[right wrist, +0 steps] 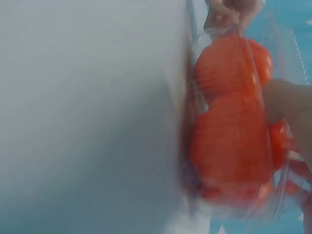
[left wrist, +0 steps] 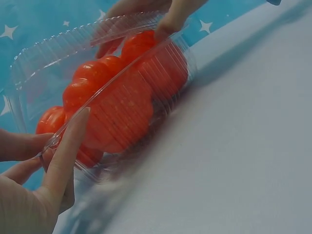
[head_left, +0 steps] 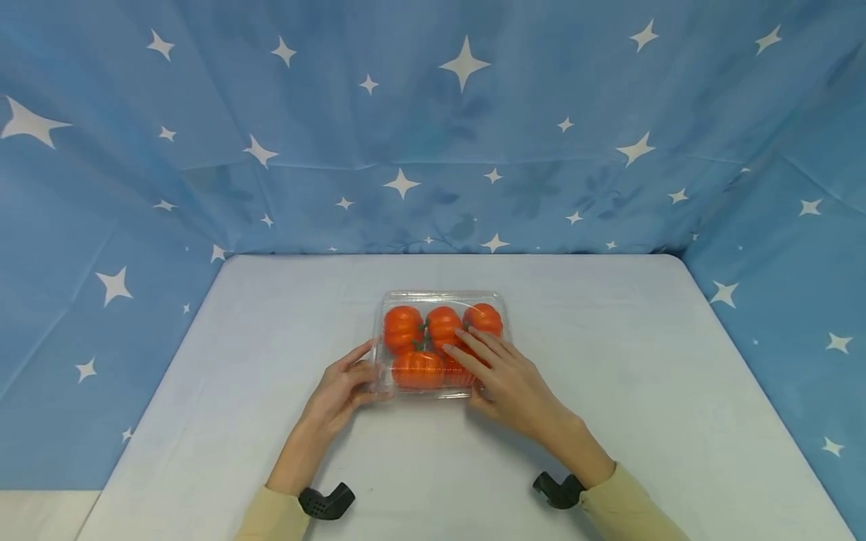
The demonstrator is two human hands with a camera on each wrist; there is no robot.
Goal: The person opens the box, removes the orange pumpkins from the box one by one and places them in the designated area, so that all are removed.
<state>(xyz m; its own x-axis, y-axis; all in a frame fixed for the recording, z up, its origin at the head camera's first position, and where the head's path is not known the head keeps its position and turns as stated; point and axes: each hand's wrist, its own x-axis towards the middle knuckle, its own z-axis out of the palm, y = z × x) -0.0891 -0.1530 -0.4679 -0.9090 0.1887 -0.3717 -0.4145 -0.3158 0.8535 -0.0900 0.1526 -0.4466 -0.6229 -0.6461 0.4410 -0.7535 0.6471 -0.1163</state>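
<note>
A clear plastic box (head_left: 443, 297) lies on the white table, holding several orange-red toy pumpkins (head_left: 404, 328) with green stems. At the box's left end, my left hand (head_left: 348, 387) grips the rim. In the left wrist view, that hand's thumb and fingers (left wrist: 68, 151) lie on either side of the plastic edge. My right hand (head_left: 510, 379) reaches over the right part of the box, fingers spread above the pumpkins. Its thumb is near the front rim. In the blurred right wrist view, whether its fingers touch plastic or pumpkins (right wrist: 231, 136) cannot be told.
The white table (head_left: 609, 323) extends around the box on all sides. Blue curtains with white stars (head_left: 433, 135) stand behind and at both sides. A black wrist camera (head_left: 328, 502) is worn on each wrist.
</note>
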